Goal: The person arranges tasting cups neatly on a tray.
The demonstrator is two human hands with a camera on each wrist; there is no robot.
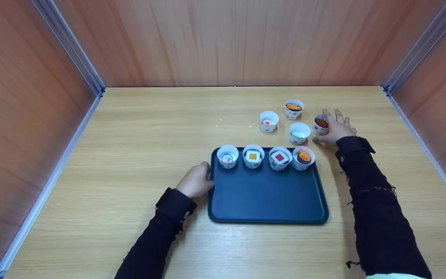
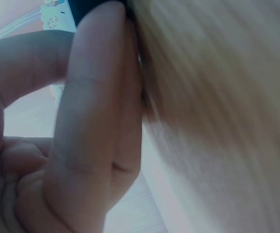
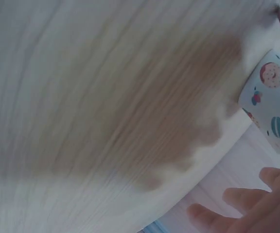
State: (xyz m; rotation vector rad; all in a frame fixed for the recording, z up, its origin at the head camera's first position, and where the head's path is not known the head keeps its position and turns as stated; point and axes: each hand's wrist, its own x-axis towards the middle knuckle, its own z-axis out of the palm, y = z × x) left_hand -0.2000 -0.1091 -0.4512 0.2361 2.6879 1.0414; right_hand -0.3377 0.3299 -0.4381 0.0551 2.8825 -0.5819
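Observation:
My left hand (image 1: 196, 181) grips the left edge of a dark blue tray (image 1: 269, 199). In the left wrist view, its curled fingers (image 2: 94, 97) meet the tray's dark edge at the top. At the right, my right hand (image 1: 339, 130) spreads its fingers around a small paper cup (image 1: 321, 124) with dark red-brown contents. The right wrist view shows that printed cup (image 3: 271, 99) between the thumb and the fingers (image 3: 249, 204), with gaps on both sides. Along the tray's far edge stand several similar cups, among them one with an orange piece (image 1: 304, 158).
Beyond the tray stand a cup with an orange topping (image 1: 294, 109), one with a small red bit (image 1: 269, 121) and one with pale green contents (image 1: 299, 133). White crumbs dot the wooden table (image 1: 149, 128). Wood panels (image 1: 223, 42) enclose the back and sides.

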